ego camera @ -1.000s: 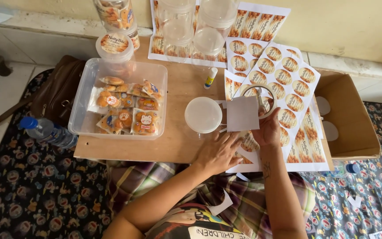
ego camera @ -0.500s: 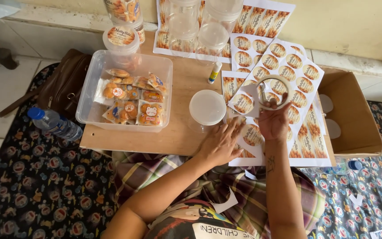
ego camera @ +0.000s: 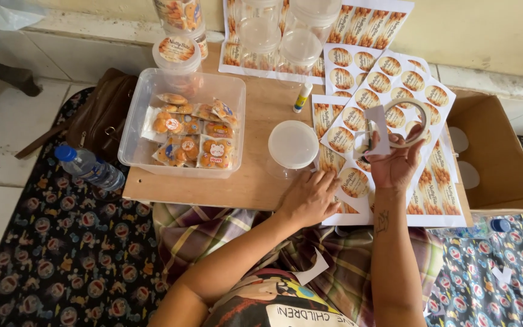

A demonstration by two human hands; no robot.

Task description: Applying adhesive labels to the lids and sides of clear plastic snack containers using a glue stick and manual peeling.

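Observation:
My right hand [ego camera: 396, 162] is raised above the table and holds a round white tape roll [ego camera: 408, 123] with a white strip [ego camera: 378, 130] hanging from it. My left hand [ego camera: 310, 195] lies flat on the table's front edge, fingertips on a sheet of round orange-and-white stickers [ego camera: 388, 109]. A clear plastic jar with a white lid [ego camera: 293, 145] stands just beyond my left hand. Several more sticker sheets spread under and beyond both hands.
A clear tub of wrapped snacks [ego camera: 184, 124] sits at the left of the low wooden table [ego camera: 261, 103]. Empty jars [ego camera: 286, 30], a filled jar [ego camera: 177, 51], a glue stick [ego camera: 301, 98], a cardboard box [ego camera: 496, 151], a water bottle [ego camera: 89, 168] and a brown bag [ego camera: 101, 115] surround it.
The white square piece in my right hand a second ago is gone from in front of the roll; the hand has lifted the tape roll higher. My left hand stayed on the sticker sheet.

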